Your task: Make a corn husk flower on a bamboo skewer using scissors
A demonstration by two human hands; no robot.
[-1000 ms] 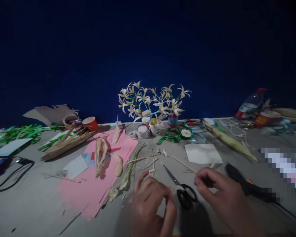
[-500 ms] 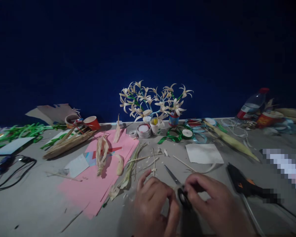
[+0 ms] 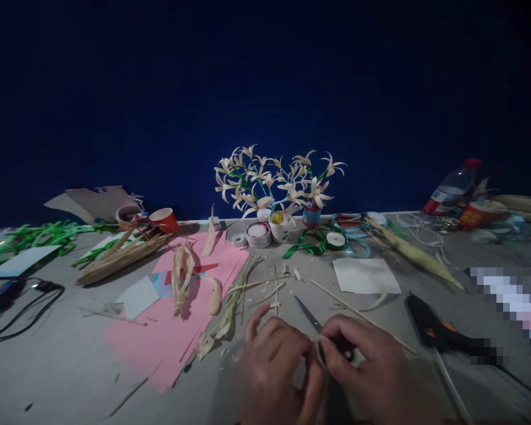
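Low in the middle, my left hand (image 3: 279,369) is curled, with thumb and index finger pinched and the little finger raised. My right hand (image 3: 365,360) is pinched just beside it, so the fingertips of both hands nearly meet. A small pale bit may show between them, but what each pinch holds is too small to make out. Scissors (image 3: 307,311) lie on the table with blades pointing away; my right hand hovers over their dark handles and partly hides them. Just beyond the left fingers lies a thin crossed piece of straw (image 3: 276,304).
Pink paper (image 3: 159,354) with dried corn husks (image 3: 183,274) lies left. A black glue gun (image 3: 438,327) is at right, near white paper (image 3: 367,275) and a thin stick (image 3: 336,295). Pale husk flowers (image 3: 259,174), ribbon rolls (image 3: 336,240) and a tilted bottle (image 3: 451,189) stand behind.
My right hand has moved left, closer to the left fingertips, uncovering more of the thin stick at its right. My left hand and the scissors are nearly unmoved.
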